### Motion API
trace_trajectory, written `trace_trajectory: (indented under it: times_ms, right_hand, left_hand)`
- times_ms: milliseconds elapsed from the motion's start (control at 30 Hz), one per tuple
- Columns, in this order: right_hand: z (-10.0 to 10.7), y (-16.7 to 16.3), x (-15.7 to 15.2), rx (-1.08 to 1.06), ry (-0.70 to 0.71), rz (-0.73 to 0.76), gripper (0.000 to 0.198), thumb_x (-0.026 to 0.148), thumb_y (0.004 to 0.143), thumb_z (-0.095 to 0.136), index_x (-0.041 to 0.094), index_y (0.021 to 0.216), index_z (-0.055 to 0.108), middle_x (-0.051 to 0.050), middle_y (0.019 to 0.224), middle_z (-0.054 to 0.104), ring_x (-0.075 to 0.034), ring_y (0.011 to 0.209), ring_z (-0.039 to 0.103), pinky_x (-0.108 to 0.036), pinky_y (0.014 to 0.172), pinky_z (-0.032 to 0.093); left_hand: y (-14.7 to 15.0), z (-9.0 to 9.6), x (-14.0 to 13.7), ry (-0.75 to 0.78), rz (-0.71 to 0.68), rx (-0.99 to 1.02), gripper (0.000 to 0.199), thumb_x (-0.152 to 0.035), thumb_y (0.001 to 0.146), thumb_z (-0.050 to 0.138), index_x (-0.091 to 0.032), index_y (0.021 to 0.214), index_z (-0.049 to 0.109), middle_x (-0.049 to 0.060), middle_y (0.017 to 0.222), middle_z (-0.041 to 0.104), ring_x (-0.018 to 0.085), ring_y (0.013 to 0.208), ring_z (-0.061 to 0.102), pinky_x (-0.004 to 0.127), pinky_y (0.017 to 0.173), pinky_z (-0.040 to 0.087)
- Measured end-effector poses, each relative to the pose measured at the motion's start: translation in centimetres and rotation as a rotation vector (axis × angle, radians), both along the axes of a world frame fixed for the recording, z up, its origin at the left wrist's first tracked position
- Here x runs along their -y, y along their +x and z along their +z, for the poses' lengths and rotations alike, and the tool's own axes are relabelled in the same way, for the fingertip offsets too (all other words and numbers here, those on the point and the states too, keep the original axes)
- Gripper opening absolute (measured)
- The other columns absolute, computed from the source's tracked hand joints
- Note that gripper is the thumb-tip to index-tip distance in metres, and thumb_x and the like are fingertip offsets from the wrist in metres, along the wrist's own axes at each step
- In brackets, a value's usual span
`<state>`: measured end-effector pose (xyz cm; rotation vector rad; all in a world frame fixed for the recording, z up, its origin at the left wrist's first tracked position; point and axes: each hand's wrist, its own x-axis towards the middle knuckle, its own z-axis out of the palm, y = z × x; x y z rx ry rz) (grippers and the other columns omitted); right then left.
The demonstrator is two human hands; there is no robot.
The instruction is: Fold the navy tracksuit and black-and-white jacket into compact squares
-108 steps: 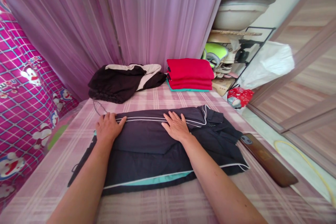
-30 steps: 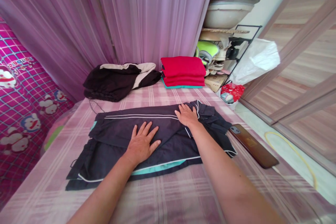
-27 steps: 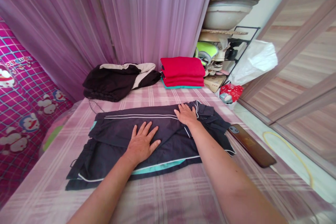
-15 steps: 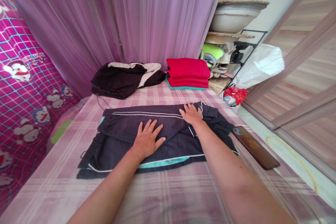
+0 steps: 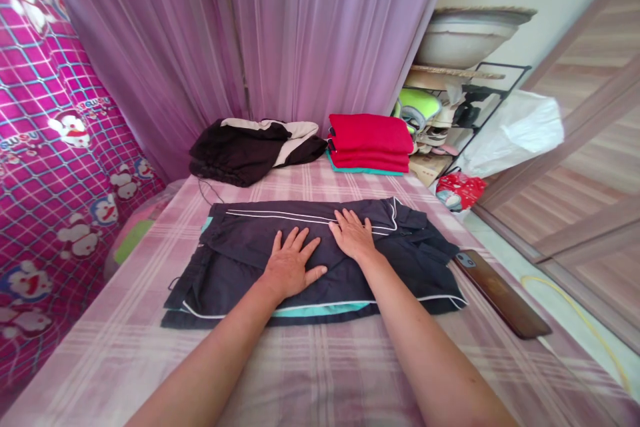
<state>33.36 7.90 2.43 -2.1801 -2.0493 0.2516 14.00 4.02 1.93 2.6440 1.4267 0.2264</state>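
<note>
A dark navy jacket (image 5: 400, 273) with white piping and a turquoise lining lies folded flat on the plaid bedsheet (image 5: 320, 373). Its long side runs across the view, with a part folded over along the far edge. My left hand (image 5: 293, 267) rests palm down near the middle of the garment, fingers spread. Just to the right and a little farther away, my right hand (image 5: 353, 233) presses flat on the cloth by the white double stripe. Neither hand grips the fabric.
Behind lie a black and white garment (image 5: 235, 150) and a stack of folded red clothes (image 5: 370, 140). A phone (image 5: 503, 293) on a cable sits at the right. Beyond the bed's right side stands a rack (image 5: 493, 103) with shoes and basins. Purple curtains (image 5: 310, 33) hang at the back.
My right hand has slid left and slightly nearer across the garment, closer to my left hand. My left hand stays on the same part of the cloth. The view has shifted slightly left.
</note>
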Motion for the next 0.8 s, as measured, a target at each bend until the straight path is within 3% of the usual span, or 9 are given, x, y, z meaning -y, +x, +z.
trace_trajectory:
  times_ms: [133, 400, 600, 800]
  right_hand:
    - [0.4, -1.2, 1.2, 0.009, 0.115, 0.045, 0.055, 0.041, 0.102, 0.022, 0.026, 0.154, 0.033, -0.007, 0.162, 0.027, -0.024, 0.149, 0.021, -0.057, 0.119, 0.014]
    - [-0.8, -1.8, 2.0, 0.025, 0.066, 0.08, 0.052, 0.039, 0.102, 0.023, 0.027, 0.15, 0.04, -0.008, 0.159, 0.033, -0.026, 0.147, 0.026, -0.059, 0.117, 0.017]
    - [-0.9, -1.8, 1.9, 0.015, 0.094, 0.07, 0.052, 0.04, 0.103, 0.022, 0.028, 0.15, 0.041, -0.007, 0.158, 0.035, -0.024, 0.147, 0.027, -0.057, 0.118, 0.015]
    - [-0.9, -1.9, 1.9, -0.001, 0.086, 0.053, 0.052, 0.041, 0.103, 0.023, 0.028, 0.15, 0.041, -0.005, 0.158, 0.036, -0.021, 0.147, 0.025, -0.054, 0.119, 0.012]
  left_hand:
    - [0.0, 0.1, 0.2, -0.017, 0.006, 0.007, 0.07, -0.068, 0.09, 0.04, -0.03, 0.149, 0.04, 0.011, 0.16, 0.032, 0.034, 0.148, 0.024, 0.067, 0.117, 0.012]
    - [-0.2, 0.1, 0.2, -0.029, 0.013, 0.007, 0.074, -0.07, 0.09, 0.04, -0.028, 0.151, 0.037, 0.011, 0.161, 0.029, 0.032, 0.149, 0.021, 0.064, 0.118, 0.012]
    - [-1.1, 0.7, 0.2, -0.041, 0.128, -0.068, 0.084, -0.074, 0.086, 0.042, -0.026, 0.154, 0.031, 0.014, 0.163, 0.023, 0.036, 0.15, 0.018, 0.068, 0.116, 0.009]
    - [-3.2, 0.9, 0.9, -0.028, 0.202, -0.118, 0.084, -0.077, 0.085, 0.038, -0.029, 0.154, 0.031, 0.011, 0.163, 0.025, 0.036, 0.149, 0.02, 0.068, 0.115, 0.011]
